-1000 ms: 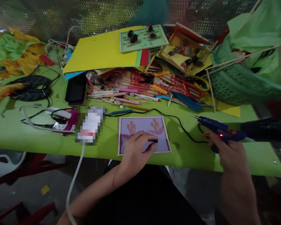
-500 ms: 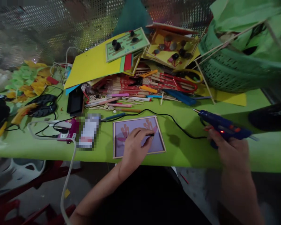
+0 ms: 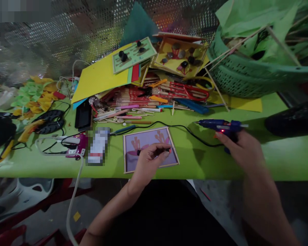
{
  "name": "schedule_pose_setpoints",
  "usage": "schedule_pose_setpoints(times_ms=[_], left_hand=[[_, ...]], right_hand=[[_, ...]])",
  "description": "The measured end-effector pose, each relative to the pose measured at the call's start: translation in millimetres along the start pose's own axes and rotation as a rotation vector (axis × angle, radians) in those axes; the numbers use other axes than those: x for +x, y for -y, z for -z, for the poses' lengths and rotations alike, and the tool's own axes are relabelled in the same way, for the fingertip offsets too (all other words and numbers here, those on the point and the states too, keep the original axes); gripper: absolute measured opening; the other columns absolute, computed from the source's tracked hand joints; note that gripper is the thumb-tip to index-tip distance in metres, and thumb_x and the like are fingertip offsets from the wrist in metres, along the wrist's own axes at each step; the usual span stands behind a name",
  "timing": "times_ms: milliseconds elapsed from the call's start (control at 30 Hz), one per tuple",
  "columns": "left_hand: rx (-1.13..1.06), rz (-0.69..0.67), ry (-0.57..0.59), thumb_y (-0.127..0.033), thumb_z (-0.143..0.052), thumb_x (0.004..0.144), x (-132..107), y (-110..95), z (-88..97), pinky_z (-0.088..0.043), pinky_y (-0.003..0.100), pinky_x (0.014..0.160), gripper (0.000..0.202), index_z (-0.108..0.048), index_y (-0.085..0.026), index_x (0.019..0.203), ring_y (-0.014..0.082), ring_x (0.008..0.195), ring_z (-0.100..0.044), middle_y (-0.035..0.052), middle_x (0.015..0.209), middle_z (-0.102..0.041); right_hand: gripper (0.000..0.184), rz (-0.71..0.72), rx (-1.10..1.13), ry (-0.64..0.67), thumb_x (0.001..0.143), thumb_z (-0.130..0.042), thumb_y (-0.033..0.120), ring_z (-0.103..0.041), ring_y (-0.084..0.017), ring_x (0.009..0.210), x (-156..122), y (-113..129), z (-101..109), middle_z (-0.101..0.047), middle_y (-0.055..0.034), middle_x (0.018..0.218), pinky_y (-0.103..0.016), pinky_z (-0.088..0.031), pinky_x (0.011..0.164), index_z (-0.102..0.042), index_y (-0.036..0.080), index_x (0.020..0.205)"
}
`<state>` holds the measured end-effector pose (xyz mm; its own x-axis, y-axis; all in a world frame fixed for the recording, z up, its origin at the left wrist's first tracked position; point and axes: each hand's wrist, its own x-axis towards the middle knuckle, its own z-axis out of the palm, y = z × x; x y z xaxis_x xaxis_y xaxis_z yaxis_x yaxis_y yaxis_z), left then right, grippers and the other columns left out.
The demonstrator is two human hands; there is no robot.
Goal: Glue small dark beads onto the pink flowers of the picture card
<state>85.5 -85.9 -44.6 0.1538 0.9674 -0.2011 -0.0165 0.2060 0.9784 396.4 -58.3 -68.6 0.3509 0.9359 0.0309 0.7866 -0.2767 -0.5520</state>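
Observation:
My left hand (image 3: 149, 160) pinches a small dark pebble (image 3: 167, 150) just above a purple framed card (image 3: 146, 140) with pink plant shapes, lying near the front edge of the green table (image 3: 195, 160). A second small dark bit (image 3: 139, 152) shows at the hand's left side. My right hand (image 3: 240, 148) grips a blue glue gun (image 3: 219, 125) with a red light lit. Its nozzle points left, level, to the right of the card. The gun's black cord (image 3: 190, 133) runs past the card's top edge.
Behind the card lie pens, sticks and scissors (image 3: 146, 102), yellow card sheets (image 3: 100, 78) and finished pebble cards (image 3: 133, 54). A green basket (image 3: 246, 75) stands at the right, a black object (image 3: 292, 119) beside it. Cables, a pink device (image 3: 74, 143) and paper leaves (image 3: 33, 95) fill the left.
The glue gun has swung level and moved left toward the card. My left hand has lifted slightly and turned, with the pebble pinched at its fingertips. The view shifted.

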Motion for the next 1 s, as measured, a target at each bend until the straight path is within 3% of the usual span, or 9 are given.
schedule_pose_setpoints(times_ms=[133,200,333,433,500,567,667,833,1000], left_hand=[[-0.111,0.059,0.003,-0.039,-0.081,0.081,0,-1,-0.7,-0.055,0.026,0.077,0.031,-0.076,-0.016,0.101,0.0129,0.08,-0.068,0.0057,0.091,-0.076],[-0.157,0.074,0.003,-0.04,-0.083,0.078,-1,-1,-0.3,-0.054,0.025,0.076,0.033,-0.074,-0.016,0.099,0.0126,0.078,-0.067,0.0052,0.088,-0.075],[-0.23,0.096,0.008,-0.038,-0.087,0.074,-1,-1,0.4,-0.052,0.024,0.073,0.034,-0.071,-0.016,0.094,0.0115,0.077,-0.066,0.0037,0.084,-0.072],[-0.27,0.107,0.01,-0.038,-0.089,0.071,-1,-1,0.3,-0.05,0.023,0.072,0.036,-0.068,-0.016,0.09,0.0111,0.075,-0.065,0.0025,0.082,-0.071],[-0.288,0.107,0.012,-0.038,-0.09,0.07,-1,-1,0.2,-0.049,0.022,0.071,0.037,-0.066,-0.016,0.087,0.0099,0.073,-0.064,0.0014,0.081,-0.07],[-0.303,0.101,0.016,-0.038,-0.091,0.07,-1,0,0.2,-0.048,0.021,0.069,0.037,-0.065,-0.016,0.085,0.0086,0.071,-0.061,0.0001,0.079,-0.068],[-0.317,0.086,0.028,-0.04,-0.091,0.069,-1,2,0.9,-0.047,0.02,0.068,0.039,-0.065,-0.016,0.084,0.0082,0.07,-0.059,-0.0009,0.076,-0.066],[-0.3,0.052,0.06,-0.045,-0.088,0.073,-5,1,4.4,-0.051,0.024,0.075,0.038,-0.072,-0.016,0.091,0.0119,0.078,-0.064,0.0031,0.085,-0.071],[-0.218,0.016,0.085,-0.036,-0.08,0.083,-8,-2,10.5,-0.052,0.027,0.08,0.023,-0.076,-0.017,0.095,0.0152,0.085,-0.067,0.0061,0.092,-0.075]], right_hand=[[0.053,0.002,-0.126,-0.036,0.077,-0.066,0.076,-0.045,-0.017,0.048,0,-4,3,-0.056,-0.0039,0.057,-0.035,-0.033,0.054,-0.059,0.023,0.075],[0.051,0.028,-0.161,-0.09,0.079,-0.069,0.072,-0.047,-0.018,0.051,-3,-7,7,-0.061,-0.0057,0.062,-0.035,-0.033,0.055,-0.063,0.022,0.079],[0.048,0.147,-0.186,-0.361,0.083,-0.074,0.061,-0.063,-0.028,0.075,-14,-6,16,-0.072,-0.0124,0.084,-0.039,-0.042,0.062,-0.072,0.019,0.105],[0.038,0.358,-0.15,-0.503,0.083,-0.081,0.044,-0.066,-0.029,0.085,-31,16,20,-0.073,-0.0123,0.088,-0.04,-0.05,0.069,-0.072,0.02,0.112],[0.027,0.532,-0.043,-0.43,0.086,-0.081,0.033,-0.066,-0.024,0.077,-46,40,17,-0.074,-0.008,0.091,-0.039,-0.054,0.075,-0.072,0.023,0.11],[0.019,0.678,0.087,-0.254,0.089,-0.078,0.023,-0.067,-0.019,0.075,-60,65,10,-0.072,-0.0044,0.093,-0.035,-0.056,0.076,-0.072,0.025,0.107],[0.023,0.814,0.204,-0.079,0.091,-0.073,0.015,-0.07,-0.019,0.087,-73,93,-5,-0.072,-0.0036,0.099,-0.032,-0.058,0.08,-0.071,0.025,0.111],[0.029,0.825,0.327,0.085,0.093,-0.07,0.012,-0.071,-0.017,0.089,-76,112,-20,-0.072,-0.0033,0.102,-0.029,-0.06,0.079,-0.071,0.027,0.117],[0.022,0.797,0.352,0.102,0.092,-0.072,0.012,-0.071,-0.016,0.083,-76,120,-23,-0.073,-0.0019,0.095,-0.027,-0.06,0.072,-0.075,0.027,0.109]])
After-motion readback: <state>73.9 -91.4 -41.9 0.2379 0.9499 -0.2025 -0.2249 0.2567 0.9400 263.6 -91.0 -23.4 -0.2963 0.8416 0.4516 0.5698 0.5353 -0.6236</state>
